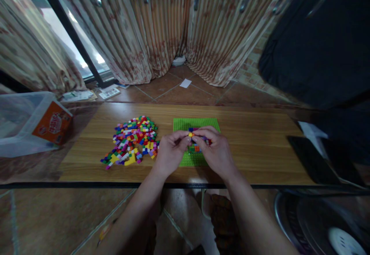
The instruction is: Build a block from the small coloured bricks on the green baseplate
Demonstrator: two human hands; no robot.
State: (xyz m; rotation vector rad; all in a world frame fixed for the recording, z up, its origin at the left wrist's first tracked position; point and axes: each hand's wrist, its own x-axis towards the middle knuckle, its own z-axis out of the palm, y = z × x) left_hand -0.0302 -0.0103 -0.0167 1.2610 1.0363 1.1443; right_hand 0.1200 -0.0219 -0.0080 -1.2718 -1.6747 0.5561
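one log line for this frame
left hand: pinching yellow brick | right hand: on same brick | under: green baseplate | left: loose brick pile

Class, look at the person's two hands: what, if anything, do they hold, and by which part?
Both hands, left hand and right hand, pinch a small yellow brick by its sides between their fingertips, above the green baseplate.

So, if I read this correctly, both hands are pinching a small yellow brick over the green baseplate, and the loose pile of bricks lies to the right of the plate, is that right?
Not quite: the head view shows the loose pile of bricks lying to the left of the green baseplate, not the right. The rest holds: the left hand and right hand pinch a small yellow brick over the plate.
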